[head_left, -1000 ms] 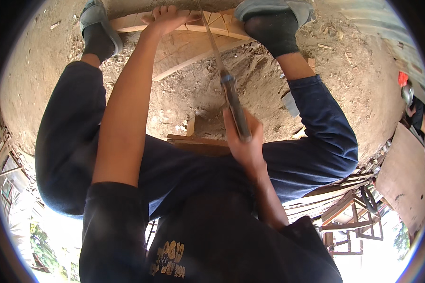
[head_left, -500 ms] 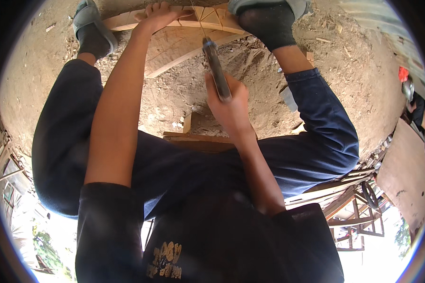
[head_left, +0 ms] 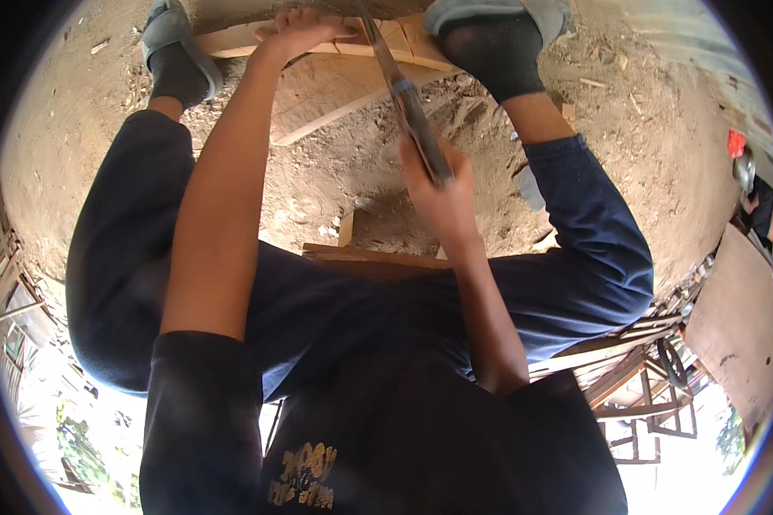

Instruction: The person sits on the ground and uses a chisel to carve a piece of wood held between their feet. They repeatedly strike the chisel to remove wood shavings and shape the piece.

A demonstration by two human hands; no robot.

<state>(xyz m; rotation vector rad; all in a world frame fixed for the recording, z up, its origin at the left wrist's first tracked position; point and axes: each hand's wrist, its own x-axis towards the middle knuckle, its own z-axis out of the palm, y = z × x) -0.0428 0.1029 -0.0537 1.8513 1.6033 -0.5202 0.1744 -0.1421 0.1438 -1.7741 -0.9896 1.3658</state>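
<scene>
A curved wooden piece (head_left: pixel 232 41) with several slanting lines across its face lies on the ground between my feet. My left hand (head_left: pixel 301 33) presses on top of it, fingers spread and thumb stretched to the right. My right hand (head_left: pixel 442 193) is closed round the dark straight handle of a saw (head_left: pixel 382 53). The long thin metal blade crosses the piece just right of my left thumb; its tip is cut off by the upper edge. Motion blurs the right hand a little.
My sandalled feet (head_left: pixel 185 47) flank the wood, the right one over its end. A wide board (head_left: pixel 318 94) lies beneath it. Offcuts (head_left: pixel 346 227) and shavings are scattered on the dirt. A wooden frame (head_left: pixel 661 403) and a leaning panel (head_left: pixel 734 318) stand at the right.
My right hand has moved slightly right and nearer to me with the saw, and more of the blade's width shows. My left hand keeps its place on the wood.
</scene>
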